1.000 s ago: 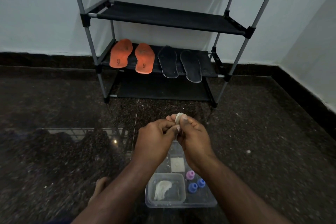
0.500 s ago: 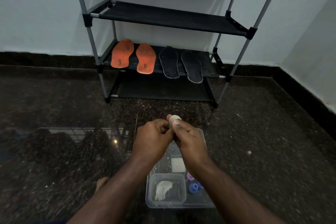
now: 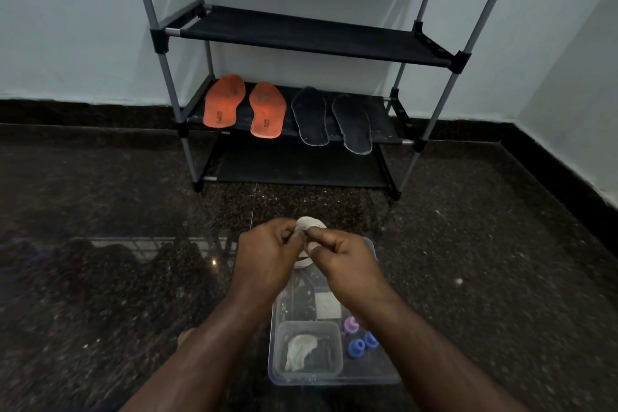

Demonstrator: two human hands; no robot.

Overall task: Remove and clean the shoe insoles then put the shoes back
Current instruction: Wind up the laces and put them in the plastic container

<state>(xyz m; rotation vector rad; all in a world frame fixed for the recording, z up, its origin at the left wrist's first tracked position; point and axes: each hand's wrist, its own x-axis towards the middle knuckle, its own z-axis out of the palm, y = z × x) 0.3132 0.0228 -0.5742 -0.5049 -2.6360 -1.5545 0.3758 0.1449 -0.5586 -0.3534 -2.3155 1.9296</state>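
Observation:
Two orange insoles (image 3: 224, 101) (image 3: 267, 109) and two black insoles (image 3: 310, 115) (image 3: 352, 124) lie side by side on the middle shelf of the shoe rack (image 3: 431, 124). Low in the middle of the view my left hand (image 3: 266, 256) and my right hand (image 3: 344, 261) meet above a clear plastic tray (image 3: 384, 378). Both pinch a small whitish wad of cloth (image 3: 307, 223) between the fingertips. No shoes are in view.
The tray on the dark granite floor holds a smaller clear tub (image 3: 309, 349) with a whitish rag, a white pad (image 3: 327, 306), a pink cap (image 3: 351, 324) and two blue caps (image 3: 357, 346). The rack stands against the white wall; a second wall runs along the right. A bare foot (image 3: 187, 336) shows under my left forearm.
Both hands stay together on the white wad. It shows more above the fingertips now than half a second ago. The view shifted slightly.

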